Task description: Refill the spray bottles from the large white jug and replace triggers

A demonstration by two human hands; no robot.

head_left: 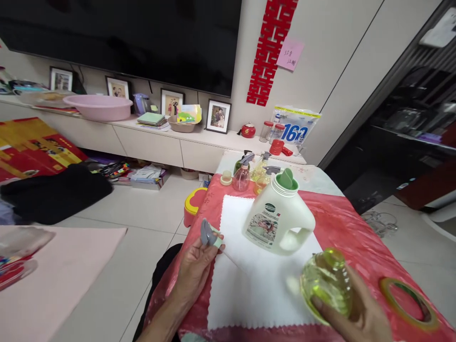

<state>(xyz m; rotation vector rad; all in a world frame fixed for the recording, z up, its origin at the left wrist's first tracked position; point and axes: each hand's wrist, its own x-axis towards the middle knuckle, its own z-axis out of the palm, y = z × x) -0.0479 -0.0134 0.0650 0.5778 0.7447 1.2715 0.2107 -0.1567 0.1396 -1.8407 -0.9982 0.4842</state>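
Observation:
My left hand (195,266) is closed around a grey spray pump head (207,233) with a pale green part; a thin tube trails from it over the white cloth (235,297). In my right hand (361,308) is a clear yellow-green bottle (326,285), tilted and somewhat blurred by motion. Between and beyond my hands a large white detergent jug (265,223) stands upright on the cloth, its green spout (286,179) showing at the uncapped neck. Behind the jug are a pink spray bottle (242,178), an amber one (261,184) and a round cap (226,177).
A roll of tape (409,304) lies on the red table cover (342,223) at the right. A yellow and pink stool (194,202) stands left of the table. Along the wall, a cabinet (149,137) bears a pink basin (99,107) and framed photos.

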